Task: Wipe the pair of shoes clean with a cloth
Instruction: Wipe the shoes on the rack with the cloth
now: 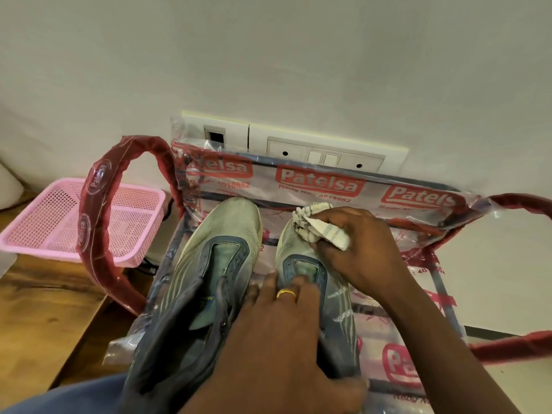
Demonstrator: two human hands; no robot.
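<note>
Two grey-green sneakers with dark blue trim lie side by side, toes pointing away from me, on a plastic-wrapped surface. The left shoe (215, 264) lies untouched. My left hand (277, 333) rests on the right shoe (325, 294), fingers spread over its tongue and opening, a gold ring on one finger. My right hand (358, 249) grips a bunched white cloth (319, 225) with grey stripes and presses it against the right shoe's toe.
The shoes sit on a frame covered in clear printed plastic (418, 201) with red padded arms (98, 222). A pink mesh basket (38, 231) stands at the left on a wooden surface (38, 318). A white switch panel (298, 144) is on the wall just behind.
</note>
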